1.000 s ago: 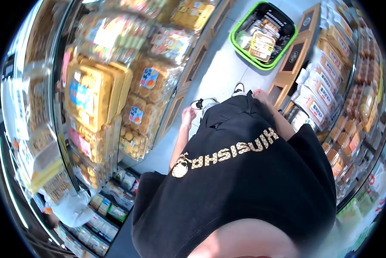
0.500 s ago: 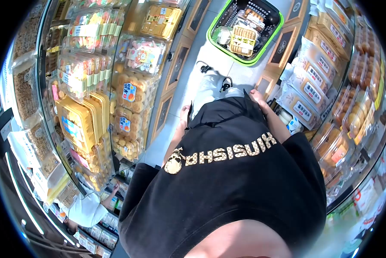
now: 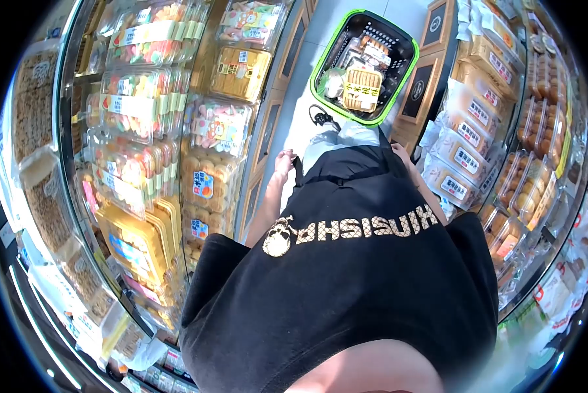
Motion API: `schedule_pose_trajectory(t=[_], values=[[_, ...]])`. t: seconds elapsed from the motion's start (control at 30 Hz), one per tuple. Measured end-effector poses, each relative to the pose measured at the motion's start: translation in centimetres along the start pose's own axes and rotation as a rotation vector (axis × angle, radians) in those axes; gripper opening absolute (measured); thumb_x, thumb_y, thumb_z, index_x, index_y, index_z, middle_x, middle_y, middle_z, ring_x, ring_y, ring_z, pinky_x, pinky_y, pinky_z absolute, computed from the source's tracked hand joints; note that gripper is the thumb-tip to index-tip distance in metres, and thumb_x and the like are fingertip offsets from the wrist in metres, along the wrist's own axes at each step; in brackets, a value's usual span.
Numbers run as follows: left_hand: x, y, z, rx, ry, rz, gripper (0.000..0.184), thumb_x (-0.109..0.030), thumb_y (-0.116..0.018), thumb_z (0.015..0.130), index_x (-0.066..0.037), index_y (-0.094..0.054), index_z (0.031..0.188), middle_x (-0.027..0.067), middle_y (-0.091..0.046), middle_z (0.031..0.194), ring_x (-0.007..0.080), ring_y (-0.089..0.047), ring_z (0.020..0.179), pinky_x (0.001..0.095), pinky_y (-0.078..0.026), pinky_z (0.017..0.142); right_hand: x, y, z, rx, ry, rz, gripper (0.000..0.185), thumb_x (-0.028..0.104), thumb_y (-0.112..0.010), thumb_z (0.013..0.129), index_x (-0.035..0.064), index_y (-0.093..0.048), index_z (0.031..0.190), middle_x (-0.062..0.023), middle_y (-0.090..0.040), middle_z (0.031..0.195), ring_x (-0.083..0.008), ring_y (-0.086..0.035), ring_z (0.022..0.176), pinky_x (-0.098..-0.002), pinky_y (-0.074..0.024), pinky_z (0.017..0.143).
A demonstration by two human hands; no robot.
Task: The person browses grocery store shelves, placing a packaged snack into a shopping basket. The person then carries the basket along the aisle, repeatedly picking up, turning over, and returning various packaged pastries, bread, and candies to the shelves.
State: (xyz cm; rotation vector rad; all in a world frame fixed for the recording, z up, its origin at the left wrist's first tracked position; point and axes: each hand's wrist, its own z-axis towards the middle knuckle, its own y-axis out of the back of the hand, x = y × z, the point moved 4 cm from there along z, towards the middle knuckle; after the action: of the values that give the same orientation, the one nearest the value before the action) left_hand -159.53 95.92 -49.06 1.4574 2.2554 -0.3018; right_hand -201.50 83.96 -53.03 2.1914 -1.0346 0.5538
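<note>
The black shirt with pale lettering fills the lower middle of the view. At its front left corner my left hand is closed, with the dark hem pulled to a point at the fingers. My right hand is closed at the opposite corner of the hem, partly hidden by the cloth. Just beyond my feet, a black basket with a green rim stands on the floor. Inside it lie a clear box of biscuits and several other packs. Neither hand touches the basket.
Shelves with clear boxes of sweets and golden boxes line the left. On the right are white packets and trays of round buns. Wooden cabinet fronts flank the tiled aisle.
The basket first shifted left and is now lower in view, closer to my feet. The shelves have moved through the view as well. My hands remain beside the shirt's hem.
</note>
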Motion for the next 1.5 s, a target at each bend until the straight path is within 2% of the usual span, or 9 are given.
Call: schedule_pose_trajectory(t=[0.27, 0.33, 0.57, 0.73, 0.87, 0.97, 1.07, 1.23, 1.5], values=[[-4.4, -0.2, 2.1, 0.007, -0.02, -0.119, 0.022, -0.021, -0.043, 0.087, -0.005, -0.049, 0.101, 0.0114, -0.057, 0.093, 0.022, -0.059, 0.082, 0.0315, -0.049, 0.072, 6.4, 3.2, -2.1, 0.025, -0.071, -0.078, 0.036, 0.031, -0.055, 0.078, 0.0002, -0.059, 0.095, -0.0097, -0.062, 0.083, -0.0164, -0.058, 0.078, -0.0265, -0.0441, 0.071], [-4.2, 0.0, 2.3, 0.015, 0.044, -0.119, 0.026, -0.023, -0.039, 0.089, -0.005, -0.047, 0.107, 0.0129, -0.056, 0.1, 0.0248, -0.056, 0.091, 0.0356, -0.046, 0.081, 6.5, 4.1, -1.8, 0.015, -0.09, -0.077, 0.036, 0.032, -0.055, 0.078, 0.0012, -0.06, 0.094, -0.0092, -0.062, 0.083, -0.0162, -0.058, 0.078, -0.0266, -0.0442, 0.07], [-2.0, 1.4, 3.5, -0.05, 0.16, -0.148, 0.031, -0.02, -0.04, 0.087, 0.0, -0.045, 0.11, 0.0152, -0.054, 0.105, 0.0253, -0.056, 0.093, 0.0353, -0.047, 0.081, 6.5, 4.7, -1.0, -0.005, -0.124, -0.09, 0.037, 0.036, -0.055, 0.078, 0.0022, -0.06, 0.094, -0.0076, -0.062, 0.081, -0.0143, -0.057, 0.076, -0.0248, -0.0437, 0.068], [-4.1, 1.0, 3.0, -0.036, 0.111, -0.161, 0.031, -0.021, -0.041, 0.087, 0.0, -0.046, 0.11, 0.0154, -0.054, 0.105, 0.0258, -0.056, 0.093, 0.0353, -0.046, 0.081, 6.1, 3.7, 1.4, 0.083, -0.064, 0.148, 0.034, 0.032, -0.057, 0.078, 0.002, -0.06, 0.094, -0.0067, -0.061, 0.082, -0.0126, -0.056, 0.077, -0.0237, -0.0436, 0.07], [-5.6, 1.0, 3.5, -0.053, 0.059, -0.221, 0.028, -0.022, -0.042, 0.087, -0.002, -0.047, 0.106, 0.0144, -0.055, 0.101, 0.0247, -0.056, 0.09, 0.0348, -0.047, 0.079, 11.6, 3.2, 0.8, 0.035, -0.078, -0.056, 0.033, 0.029, -0.057, 0.079, 0.0003, -0.059, 0.095, -0.0062, -0.061, 0.085, -0.0127, -0.056, 0.077, -0.0234, -0.0436, 0.07], [-6.1, 1.3, 3.1, -0.07, 0.016, -0.27, 0.024, -0.02, -0.045, 0.085, -0.003, -0.048, 0.102, 0.0126, -0.057, 0.094, 0.0228, -0.059, 0.082, 0.0331, -0.049, 0.073, 9.3, 2.5, 2.9, 0.097, -0.076, 0.075, 0.031, 0.028, -0.057, 0.079, 0.0008, -0.06, 0.094, -0.006, -0.061, 0.085, -0.0128, -0.055, 0.078, -0.0237, -0.0433, 0.07], [-5.8, 1.5, 2.6, -0.08, 0.058, -0.241, 0.029, -0.022, -0.037, 0.09, -0.002, -0.045, 0.109, 0.0158, -0.054, 0.104, 0.0262, -0.055, 0.094, 0.0365, -0.045, 0.083, 5.5, 2.6, 5.0, 0.108, -0.04, 0.072, 0.031, 0.029, -0.057, 0.08, 0.0012, -0.059, 0.094, -0.0062, -0.061, 0.085, -0.0128, -0.055, 0.078, -0.0235, -0.0431, 0.07], [-2.9, 1.9, 2.7, -0.13, 0.133, -0.246, 0.029, -0.021, -0.039, 0.087, -0.002, -0.046, 0.108, 0.0151, -0.054, 0.104, 0.0254, -0.056, 0.093, 0.0359, -0.045, 0.083, 6.5, 3.5, 4.6, 0.184, -0.027, 0.224, 0.031, 0.026, -0.057, 0.081, -0.0017, -0.057, 0.095, -0.0049, -0.059, 0.084, -0.0113, -0.054, 0.077, -0.0225, -0.0432, 0.07], [-3.6, 0.3, 2.1, -0.116, 0.073, -0.301, 0.031, -0.021, -0.041, 0.086, -0.002, -0.047, 0.109, 0.0132, -0.055, 0.102, 0.0235, -0.055, 0.092, 0.034, -0.045, 0.082, 12.8, 2.8, 5.1, 0.057, 0.038, 0.026, 0.031, 0.027, -0.057, 0.08, -0.0011, -0.057, 0.095, -0.0048, -0.059, 0.082, -0.0107, -0.053, 0.074, -0.0224, -0.0436, 0.068]])
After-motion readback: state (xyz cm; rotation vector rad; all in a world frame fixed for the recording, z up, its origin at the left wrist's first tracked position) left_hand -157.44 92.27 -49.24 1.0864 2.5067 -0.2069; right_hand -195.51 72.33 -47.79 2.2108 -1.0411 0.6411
